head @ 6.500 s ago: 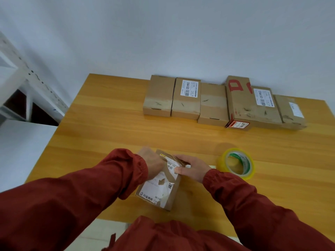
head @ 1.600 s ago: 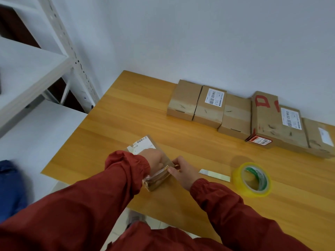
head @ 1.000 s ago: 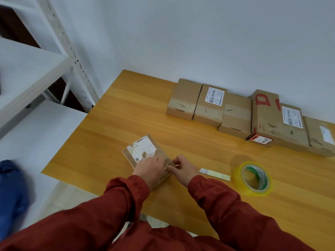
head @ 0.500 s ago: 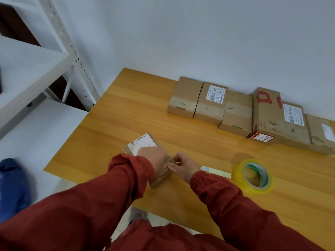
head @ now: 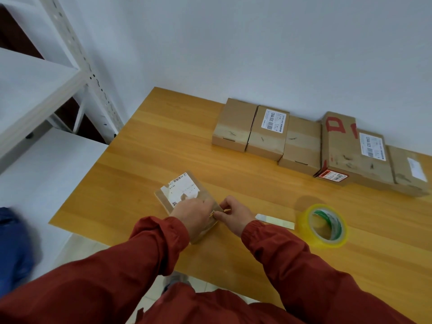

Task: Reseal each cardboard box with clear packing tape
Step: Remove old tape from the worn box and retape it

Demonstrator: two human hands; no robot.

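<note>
While L hand (head: 192, 210) grips small box (head: 184, 190), R hand (head: 233, 212) pinches tape end (head: 221, 209).
Upper right, boxes (head: 301, 146) look sealed; this one pending.

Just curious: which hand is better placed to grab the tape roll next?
Likely the right. The right hand, though pinching tape at the box, is nearer the roll; the left hand rests on the box, farther off.

Plain room corner with a wooden bench against the wall

A white-grey wall (head: 257, 43), evenly lit, fills the upper frame. The honey-coloured wooden bench (head: 163, 141) runs from the centre to the right edge, its far side against the wall. At upper left stands a white metal rack (head: 93, 76) with a slotted upright and a white shelf board (head: 30, 90). Pale floor (head: 77, 249) shows at lower left, beside a blurred blue shape (head: 11, 242).
</note>
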